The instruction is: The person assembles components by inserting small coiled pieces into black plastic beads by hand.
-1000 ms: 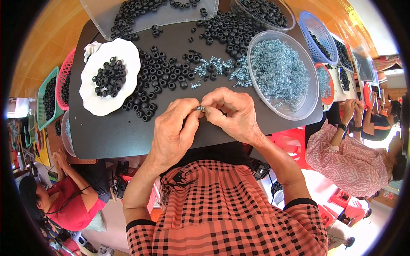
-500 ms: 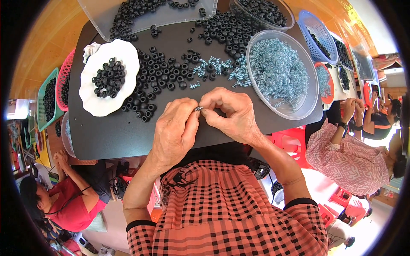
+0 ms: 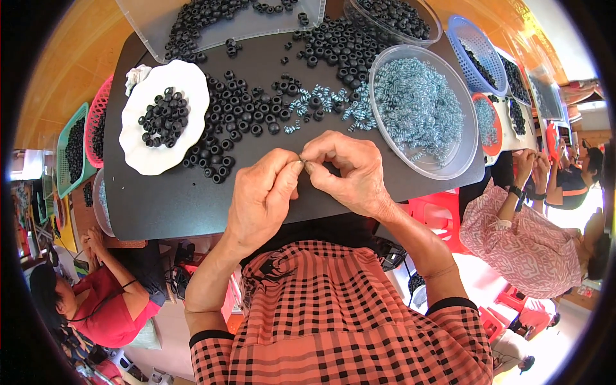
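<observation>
My left hand [image 3: 263,192] and my right hand [image 3: 346,168] meet over the near part of the dark table, thumbs and forefingers pinched tip to tip. A tiny coil spring [image 3: 302,160] is pinched there, almost wholly covered by the fingertips. Just beyond lie loose pale-blue coil springs [image 3: 324,99] among many black bead-like pieces with holes [image 3: 247,106]. To the right stands a clear round tub [image 3: 471,144] heaped with such springs. On the left a white scalloped plate [image 3: 138,144] bears a small pile of the black pieces.
At the far edge are a clear bin [image 3: 269,33] and a round clear bowl [image 3: 439,29], both with black pieces. A blue basket [image 3: 459,38] stands at right, pink [image 3: 96,119] and green [image 3: 67,154] baskets at left. People sit on both sides.
My left thumb and fingertips have shifted over the small spring, which showed between the hands before and is now mostly covered. My right hand has barely moved.
</observation>
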`<move>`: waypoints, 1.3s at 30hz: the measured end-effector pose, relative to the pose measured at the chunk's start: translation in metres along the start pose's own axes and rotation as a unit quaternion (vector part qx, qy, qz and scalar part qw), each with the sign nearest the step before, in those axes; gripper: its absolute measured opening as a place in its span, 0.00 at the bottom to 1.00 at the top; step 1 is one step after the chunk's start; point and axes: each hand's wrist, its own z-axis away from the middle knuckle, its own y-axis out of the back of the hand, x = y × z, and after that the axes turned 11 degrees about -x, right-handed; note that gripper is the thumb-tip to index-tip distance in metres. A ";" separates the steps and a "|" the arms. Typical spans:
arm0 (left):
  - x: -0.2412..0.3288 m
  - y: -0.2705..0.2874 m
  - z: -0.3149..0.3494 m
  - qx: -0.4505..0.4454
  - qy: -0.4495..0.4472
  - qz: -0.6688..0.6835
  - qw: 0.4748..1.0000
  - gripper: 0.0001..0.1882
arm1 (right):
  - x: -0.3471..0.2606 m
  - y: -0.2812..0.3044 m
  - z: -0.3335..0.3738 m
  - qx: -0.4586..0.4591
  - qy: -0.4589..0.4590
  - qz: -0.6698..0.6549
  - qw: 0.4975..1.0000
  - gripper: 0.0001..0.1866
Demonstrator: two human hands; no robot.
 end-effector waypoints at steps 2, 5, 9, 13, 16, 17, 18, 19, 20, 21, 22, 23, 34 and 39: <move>-0.002 0.004 -0.002 -0.020 0.007 0.032 0.999 0.06 | 0.000 0.000 0.000 0.002 0.001 -0.006 1.000 0.08; -0.002 0.005 -0.002 -0.028 0.012 0.052 0.998 0.06 | 0.002 0.000 0.001 0.000 -0.018 -0.066 0.998 0.08; -0.004 -0.007 0.003 0.057 -0.069 -0.038 0.995 0.06 | 0.002 0.000 0.001 -0.006 -0.044 -0.047 0.998 0.08; -0.014 -0.009 -0.001 0.077 -0.154 -0.148 0.974 0.10 | 0.001 0.000 0.001 0.003 -0.029 -0.057 0.998 0.09; -0.014 -0.006 0.000 0.058 -0.152 -0.143 0.976 0.09 | -0.001 0.001 0.001 -0.008 -0.043 -0.039 0.998 0.09; -0.014 -0.006 0.000 0.059 -0.152 -0.143 0.976 0.09 | -0.001 0.000 0.001 -0.008 -0.043 -0.039 0.998 0.09; -0.016 -0.007 0.001 0.061 -0.148 -0.133 0.978 0.07 | -0.001 0.000 0.000 -0.010 -0.042 -0.044 0.998 0.09; -0.016 -0.007 0.001 0.063 -0.145 -0.122 0.980 0.06 | -0.001 0.000 0.000 -0.012 -0.042 -0.048 0.998 0.09; -0.016 -0.007 0.001 0.063 -0.145 -0.122 0.980 0.06 | -0.001 0.000 0.001 -0.012 -0.042 -0.047 0.998 0.09; -0.015 -0.006 0.002 0.042 -0.111 -0.105 0.987 0.06 | 0.001 0.001 0.001 -0.011 -0.038 -0.040 0.998 0.09; -0.014 -0.005 0.003 0.021 -0.077 -0.088 0.993 0.06 | 0.001 0.001 0.002 -0.009 -0.034 -0.032 0.999 0.09; -0.012 -0.002 0.003 0.022 -0.077 -0.088 0.993 0.06 | 0.001 0.001 0.002 -0.009 -0.034 -0.032 0.999 0.09; -0.010 -0.010 -0.002 0.093 -0.133 -0.118 0.980 0.08 | 0.003 -0.004 0.000 0.026 -0.023 -0.037 0.999 0.05; -0.012 -0.005 -0.002 0.063 -0.133 -0.128 0.981 0.05 | 0.000 0.000 0.001 -0.003 -0.057 -0.049 0.997 0.08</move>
